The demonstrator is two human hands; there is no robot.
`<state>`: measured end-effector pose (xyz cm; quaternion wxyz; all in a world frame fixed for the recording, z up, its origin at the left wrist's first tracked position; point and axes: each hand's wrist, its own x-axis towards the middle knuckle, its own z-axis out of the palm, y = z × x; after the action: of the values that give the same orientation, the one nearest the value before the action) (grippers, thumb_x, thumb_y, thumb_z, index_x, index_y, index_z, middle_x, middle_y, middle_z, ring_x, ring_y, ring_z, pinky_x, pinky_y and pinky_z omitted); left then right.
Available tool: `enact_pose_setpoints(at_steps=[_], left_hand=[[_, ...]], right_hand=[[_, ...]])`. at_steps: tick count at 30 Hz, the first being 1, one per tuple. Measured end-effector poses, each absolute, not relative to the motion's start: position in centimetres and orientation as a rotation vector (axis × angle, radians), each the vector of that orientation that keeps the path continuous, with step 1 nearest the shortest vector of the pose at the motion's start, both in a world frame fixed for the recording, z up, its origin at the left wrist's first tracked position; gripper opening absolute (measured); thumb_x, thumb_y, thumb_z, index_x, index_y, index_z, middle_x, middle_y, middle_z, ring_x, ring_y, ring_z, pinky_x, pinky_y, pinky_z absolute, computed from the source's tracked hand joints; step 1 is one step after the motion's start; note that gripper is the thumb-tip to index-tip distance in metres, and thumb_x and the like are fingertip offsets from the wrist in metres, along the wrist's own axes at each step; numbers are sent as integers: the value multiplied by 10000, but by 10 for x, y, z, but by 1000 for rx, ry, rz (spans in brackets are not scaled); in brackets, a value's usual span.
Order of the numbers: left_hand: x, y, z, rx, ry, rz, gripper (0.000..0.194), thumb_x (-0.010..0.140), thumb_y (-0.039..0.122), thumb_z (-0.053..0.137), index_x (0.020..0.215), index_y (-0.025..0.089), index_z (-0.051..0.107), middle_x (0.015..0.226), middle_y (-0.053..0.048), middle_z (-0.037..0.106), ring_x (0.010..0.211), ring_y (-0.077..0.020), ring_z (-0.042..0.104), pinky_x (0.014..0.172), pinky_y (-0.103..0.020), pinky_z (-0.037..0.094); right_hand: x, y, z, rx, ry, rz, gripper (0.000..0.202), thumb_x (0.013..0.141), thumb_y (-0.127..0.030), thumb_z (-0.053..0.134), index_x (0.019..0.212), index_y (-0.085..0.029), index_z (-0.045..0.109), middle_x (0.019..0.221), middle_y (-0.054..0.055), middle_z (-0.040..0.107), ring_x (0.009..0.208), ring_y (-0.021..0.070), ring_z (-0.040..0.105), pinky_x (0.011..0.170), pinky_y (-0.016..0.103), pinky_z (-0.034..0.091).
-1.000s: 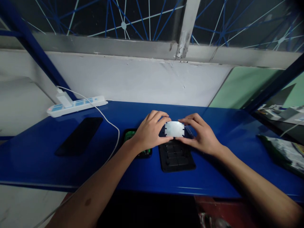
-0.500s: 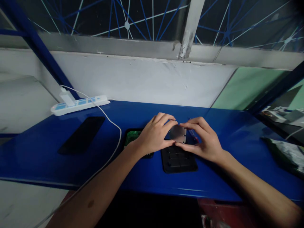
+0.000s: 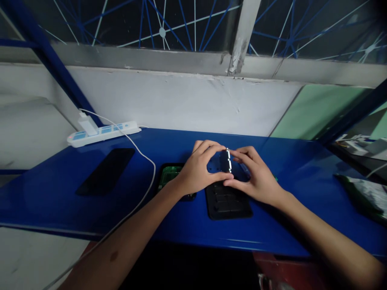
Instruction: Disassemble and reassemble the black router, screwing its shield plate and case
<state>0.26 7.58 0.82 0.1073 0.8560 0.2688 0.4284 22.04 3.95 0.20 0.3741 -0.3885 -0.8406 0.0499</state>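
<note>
Head view: the left hand (image 3: 198, 167) holds a small, thin plate with a bright, notched metallic edge (image 3: 226, 162), fingers on its top end and thumb on its bottom end. The right hand (image 3: 256, 173) is half curled, thumb and forefinger a narrow span apart beside the same plate; whether its fingertips press on it, I cannot tell. The plate is upright between the two hands, turned nearly edge-on.

Just below the fingertips, on the blue, glossy surface (image 3: 181, 227), lies a black, rectangular piece with moulded, raised sections (image 3: 229, 206). A black, shallow casing with green, board-like contents (image 3: 171, 172) is partly hidden behind the left hand and wrist. Farther left of that hand are a black, flat slab (image 3: 105, 171) and a white, thin cable (image 3: 153, 169).

With so little of the plate pinched, a loose thumb or uneven pressure at the ends could let it twist and drop onto the black piece below. Squeezing too hard might bend it, if it is as thin as it looks. The left forearm, close to the cable, could snag it by sweeping outward
</note>
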Motion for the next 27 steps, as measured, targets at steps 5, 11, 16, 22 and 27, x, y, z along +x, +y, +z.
enact_pose_setpoints(at_steps=[5,11,16,22,27], left_hand=[[6,71,8,2530,753,1188,642,717,477,868,1238,244,574,1254,-77,597,1170,-276,509,1021,-473,469],[4,70,9,2536,742,1109,601,761,463,842,1263,282,566,1297,-82,575,1206,-307,501,1015,-521,469],[0,73,10,2578,795,1096,574,769,446,840,1253,285,575,1287,-62,576,1222,-300,479,1042,-524,447],[-5,80,9,2661,863,1124,552,758,414,850,1215,262,581,1292,-74,569,1228,-313,458,1042,-535,437],[-7,81,7,2739,899,1092,525,763,412,830,1197,265,574,1314,-71,557,1235,-325,441,1038,-543,442]], right_hand=[[215,39,-1,-985,-2159,166,564,799,-517,748,1245,-236,546,1122,107,519,1042,273,567,898,492,559],[220,42,0,-959,-2176,84,520,830,-512,715,1228,-225,542,1119,118,520,1045,282,572,883,489,550],[227,46,0,-1049,-2222,4,543,835,-482,719,1264,-198,545,1127,126,523,1038,286,583,863,486,557],[230,49,3,-1089,-2224,-35,514,847,-473,708,1247,-176,582,1124,128,539,1040,280,584,877,492,553],[232,49,4,-1098,-2241,-41,516,851,-477,703,1259,-185,585,1124,129,544,1036,283,584,857,496,557]])
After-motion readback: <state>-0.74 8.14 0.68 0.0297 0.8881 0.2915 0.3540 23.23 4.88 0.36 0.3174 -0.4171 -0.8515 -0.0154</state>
